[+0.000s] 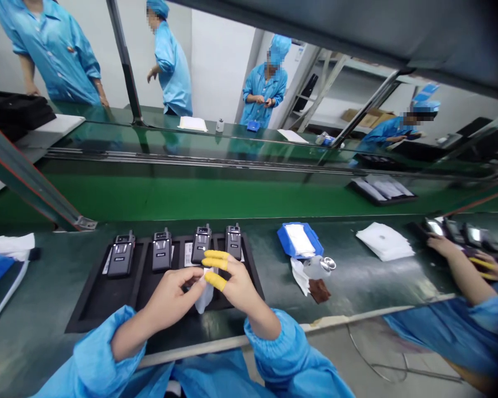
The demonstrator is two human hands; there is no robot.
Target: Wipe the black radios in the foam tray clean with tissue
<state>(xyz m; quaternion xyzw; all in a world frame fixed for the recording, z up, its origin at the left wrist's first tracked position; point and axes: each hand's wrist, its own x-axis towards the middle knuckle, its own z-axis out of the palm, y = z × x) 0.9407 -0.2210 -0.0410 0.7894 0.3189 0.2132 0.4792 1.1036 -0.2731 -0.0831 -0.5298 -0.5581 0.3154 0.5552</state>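
Note:
My left hand pinches a thin white wipe between thumb and fingers; its lower end hangs down. Close against it is my right hand, with yellow finger covers on three digits. Its fingers are stretched out and apart, touching the wipe at their tips. Behind and below the hands lies a black tray divided into compartments. Several black handheld radios rest in it, face up, including a left one, a second, one partly behind my right fingers and a right one.
Right of the tray stand a blue box of white wipes, a clear bottle with a metal top and a brown cloth. Farther right are white sheets and a co-worker's hands at another tray. A metal post rises at left.

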